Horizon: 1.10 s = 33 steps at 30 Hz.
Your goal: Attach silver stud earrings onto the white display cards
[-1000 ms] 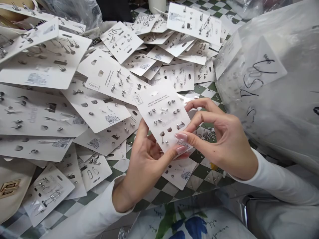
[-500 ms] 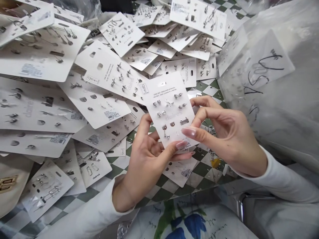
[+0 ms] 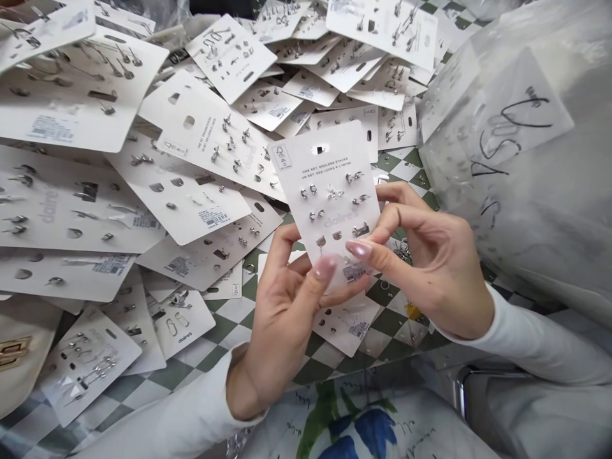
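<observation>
Both hands hold up a white Claire's earring card (image 3: 327, 197) with silver studs and small charms on it, above a heap of similar cards. My left hand (image 3: 287, 299) grips its lower left edge, with the pink-nailed thumb on the front. My right hand (image 3: 421, 255) pinches its lower right edge between thumb and index finger. A barcode sticker sits at the bottom of the card, partly behind my left thumb. Under my hands lies another card (image 3: 347, 325). A small cluster of loose silver jewelry (image 3: 404, 252) sits partly hidden behind my right fingers.
Several overlapping earring cards (image 3: 210, 143) cover the left and top of the green-and-white checkered table (image 3: 224, 315). A large clear plastic bag (image 3: 507, 166) with black marker lines fills the right. A beige bag with a gold buckle (image 3: 19, 350) sits lower left.
The card has risen and turned clockwise to stand more upright, its hang tab now at the top. Both hands have shifted their grip slightly along its lower edges.
</observation>
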Each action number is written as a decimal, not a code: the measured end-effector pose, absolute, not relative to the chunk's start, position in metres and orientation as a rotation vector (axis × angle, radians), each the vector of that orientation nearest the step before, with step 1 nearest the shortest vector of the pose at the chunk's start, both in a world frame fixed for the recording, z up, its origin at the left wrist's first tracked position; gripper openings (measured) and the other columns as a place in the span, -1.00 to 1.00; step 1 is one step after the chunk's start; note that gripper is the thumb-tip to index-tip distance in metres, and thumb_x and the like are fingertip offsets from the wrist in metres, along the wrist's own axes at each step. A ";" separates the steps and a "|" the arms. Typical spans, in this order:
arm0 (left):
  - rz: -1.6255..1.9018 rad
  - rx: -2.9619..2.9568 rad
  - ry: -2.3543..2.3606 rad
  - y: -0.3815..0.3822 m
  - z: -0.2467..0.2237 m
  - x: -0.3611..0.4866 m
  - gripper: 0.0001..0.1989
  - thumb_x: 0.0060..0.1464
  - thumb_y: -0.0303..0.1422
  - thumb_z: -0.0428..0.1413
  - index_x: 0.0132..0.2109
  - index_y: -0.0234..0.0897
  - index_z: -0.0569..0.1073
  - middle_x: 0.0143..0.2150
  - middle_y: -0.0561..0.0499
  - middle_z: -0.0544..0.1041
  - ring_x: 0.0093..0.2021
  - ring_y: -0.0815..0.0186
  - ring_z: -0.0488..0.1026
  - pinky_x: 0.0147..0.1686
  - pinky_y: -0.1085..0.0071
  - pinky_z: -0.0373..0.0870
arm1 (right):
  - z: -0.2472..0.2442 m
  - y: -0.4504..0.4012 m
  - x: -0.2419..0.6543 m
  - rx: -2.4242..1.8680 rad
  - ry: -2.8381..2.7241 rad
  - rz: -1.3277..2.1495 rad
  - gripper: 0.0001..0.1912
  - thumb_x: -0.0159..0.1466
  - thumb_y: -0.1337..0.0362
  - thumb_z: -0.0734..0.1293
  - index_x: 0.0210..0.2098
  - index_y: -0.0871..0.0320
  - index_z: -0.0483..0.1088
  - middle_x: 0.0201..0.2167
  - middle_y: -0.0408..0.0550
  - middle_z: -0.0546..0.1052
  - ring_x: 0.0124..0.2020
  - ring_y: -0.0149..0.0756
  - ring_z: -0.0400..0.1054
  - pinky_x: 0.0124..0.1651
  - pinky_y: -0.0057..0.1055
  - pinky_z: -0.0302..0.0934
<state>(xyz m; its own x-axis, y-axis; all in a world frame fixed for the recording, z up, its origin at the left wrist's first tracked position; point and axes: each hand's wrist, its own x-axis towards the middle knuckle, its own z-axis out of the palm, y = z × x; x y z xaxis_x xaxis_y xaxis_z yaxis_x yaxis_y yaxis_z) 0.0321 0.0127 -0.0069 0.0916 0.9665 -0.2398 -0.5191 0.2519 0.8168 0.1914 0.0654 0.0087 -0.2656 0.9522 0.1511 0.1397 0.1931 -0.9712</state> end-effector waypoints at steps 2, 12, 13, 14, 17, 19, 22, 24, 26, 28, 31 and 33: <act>1.232 0.597 0.887 0.012 -0.008 0.033 -0.88 0.42 -0.26 0.07 0.06 -0.04 0.38 0.03 0.06 0.63 0.10 0.13 0.60 -0.04 0.21 0.70 | 0.008 0.065 0.192 -1.052 -1.563 1.196 -0.75 0.28 0.36 0.50 -0.48 0.13 0.41 -0.36 -0.01 0.40 0.10 -0.13 0.34 0.21 -0.18 0.23; 1.258 0.513 1.076 0.005 -0.014 0.041 -0.88 0.40 -0.24 0.10 0.02 -0.07 0.42 0.24 0.08 0.48 0.39 0.06 0.31 0.08 0.29 0.62 | 0.003 0.063 0.189 -1.067 -1.617 1.121 -0.78 0.25 0.39 0.51 -0.47 0.15 0.43 -0.10 0.11 0.47 0.12 -0.05 0.36 0.27 -0.03 0.21; 1.257 0.497 1.064 0.006 -0.013 0.041 -0.88 0.41 -0.26 0.09 0.04 -0.07 0.42 0.23 0.07 0.49 0.42 0.06 0.26 0.10 0.28 0.61 | 0.003 0.063 0.188 -1.066 -1.633 1.113 -0.78 0.24 0.39 0.51 -0.47 0.15 0.43 -0.09 0.11 0.46 0.11 -0.05 0.37 0.27 -0.03 0.21; 1.252 0.483 1.047 0.006 -0.013 0.041 -0.87 0.41 -0.27 0.08 0.06 -0.06 0.41 0.22 0.05 0.49 0.43 0.06 0.25 0.11 0.25 0.61 | 0.003 0.063 0.188 -1.064 -1.646 1.103 -0.78 0.24 0.40 0.51 -0.47 0.15 0.42 -0.08 0.12 0.46 0.10 -0.06 0.37 0.26 -0.02 0.22; 1.244 0.480 1.006 0.006 -0.010 0.040 -0.85 0.42 -0.25 0.07 0.08 -0.05 0.40 0.23 0.04 0.48 0.38 0.06 0.32 0.08 0.24 0.63 | 0.001 0.062 0.187 -1.071 -1.667 1.056 -0.78 0.24 0.40 0.50 -0.46 0.14 0.42 -0.10 0.09 0.46 0.11 -0.06 0.36 0.24 -0.03 0.24; 1.232 0.489 1.011 0.006 -0.009 0.039 -0.85 0.40 -0.21 0.09 0.05 -0.06 0.42 0.28 0.05 0.44 0.38 0.03 0.32 0.07 0.25 0.64 | 0.000 0.062 0.187 -1.078 -1.671 1.032 -0.78 0.25 0.40 0.50 -0.46 0.13 0.42 -0.14 0.06 0.46 0.11 -0.06 0.35 0.22 -0.04 0.26; 1.211 0.489 1.047 0.004 -0.008 0.038 -0.82 0.38 -0.20 0.11 0.08 -0.04 0.42 0.34 0.06 0.39 0.42 -0.01 0.25 0.06 0.22 0.64 | 0.000 0.062 0.187 -1.076 -1.682 1.030 -0.78 0.25 0.41 0.49 -0.46 0.12 0.42 -0.20 0.03 0.46 0.11 -0.06 0.36 0.21 -0.05 0.26; 1.202 0.491 1.050 0.004 -0.009 0.038 -0.81 0.38 -0.21 0.11 0.09 -0.03 0.41 0.33 0.05 0.40 0.41 -0.02 0.26 0.03 0.22 0.65 | 0.000 0.062 0.187 -1.074 -1.685 1.031 -0.77 0.25 0.41 0.49 -0.46 0.11 0.42 -0.22 0.02 0.46 0.11 -0.06 0.36 0.20 -0.05 0.27; 1.201 0.494 1.020 0.005 -0.010 0.038 -0.83 0.38 -0.25 0.11 0.07 -0.03 0.40 0.28 0.03 0.46 0.38 0.02 0.33 0.00 0.24 0.67 | 0.000 0.063 0.187 -1.075 -1.682 1.034 -0.77 0.25 0.39 0.51 -0.46 0.10 0.42 -0.21 0.03 0.46 0.11 -0.05 0.35 0.18 -0.04 0.28; 1.206 0.494 0.975 0.006 -0.010 0.039 -0.84 0.39 -0.30 0.11 0.07 -0.04 0.37 0.20 0.01 0.54 0.30 0.07 0.43 -0.03 0.26 0.68 | 0.001 0.063 0.188 -1.082 -1.685 1.033 -0.77 0.24 0.38 0.52 -0.46 0.09 0.42 -0.20 0.03 0.46 0.11 -0.04 0.35 0.18 -0.04 0.29; 1.221 0.499 0.956 0.007 -0.009 0.040 -0.79 0.36 -0.36 0.15 0.07 -0.07 0.32 0.10 -0.01 0.61 0.18 0.11 0.55 -0.08 0.28 0.70 | 0.000 0.062 0.189 -1.099 -1.697 1.017 -0.77 0.24 0.40 0.50 -0.45 0.07 0.41 -0.25 0.00 0.46 0.10 -0.04 0.37 0.17 -0.03 0.30; 1.226 0.503 0.979 0.007 -0.009 0.040 -0.75 0.32 -0.40 0.19 0.05 -0.09 0.31 0.09 -0.02 0.61 0.13 0.12 0.59 -0.09 0.30 0.71 | 0.000 0.063 0.189 -1.103 -1.703 1.005 -0.77 0.24 0.40 0.49 -0.46 0.06 0.41 -0.29 -0.01 0.45 0.09 -0.04 0.37 0.16 -0.04 0.32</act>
